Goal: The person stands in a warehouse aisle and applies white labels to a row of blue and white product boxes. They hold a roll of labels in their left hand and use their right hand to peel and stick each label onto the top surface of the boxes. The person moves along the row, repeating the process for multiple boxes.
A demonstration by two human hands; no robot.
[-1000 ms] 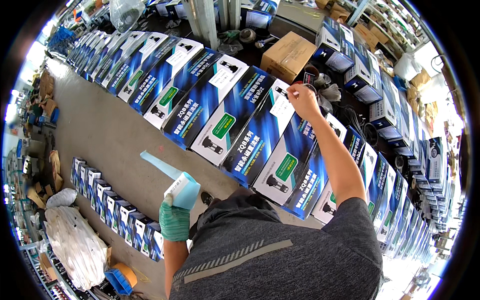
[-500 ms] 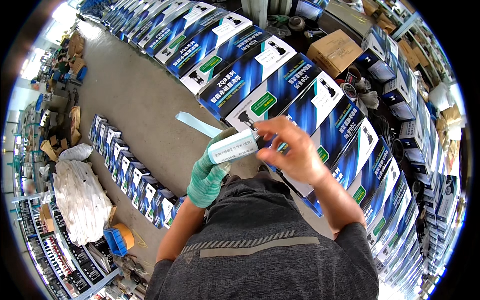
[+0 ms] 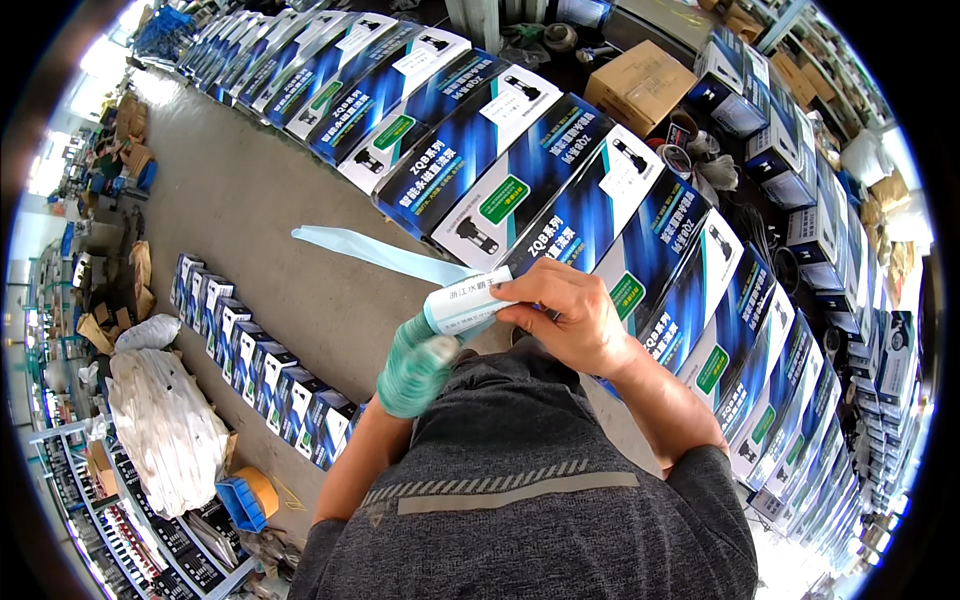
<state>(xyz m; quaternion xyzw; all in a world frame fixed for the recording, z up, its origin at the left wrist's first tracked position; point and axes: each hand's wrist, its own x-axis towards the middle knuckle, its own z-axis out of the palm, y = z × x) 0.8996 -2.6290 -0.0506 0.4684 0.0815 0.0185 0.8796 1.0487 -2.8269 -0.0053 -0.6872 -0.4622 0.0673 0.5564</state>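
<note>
My left hand (image 3: 410,368), in a green knitted glove, is closed around a roll of white printed labels (image 3: 462,302) in front of my waist. From the roll a loose strip of pale blue backing paper (image 3: 375,252) trails out to the left over the floor. My bare right hand (image 3: 572,315) pinches the right edge of the label roll between thumb and fingers. Just beyond my hands stands a long row of blue, black and white printed cartons (image 3: 490,205), several with white labels stuck on top.
A second row of smaller cartons (image 3: 262,365) curves across the floor on the left. Beyond it lie a pale plastic-wrapped bundle (image 3: 165,430) and a blue bin (image 3: 240,503). A plain brown carton (image 3: 640,85) and stacked boxes (image 3: 815,235) stand at the right.
My right hand has come down from above the roll and now grips its edge. The roll has turned, and the backing strip reaches farther left. The cartons have shifted left in view.
</note>
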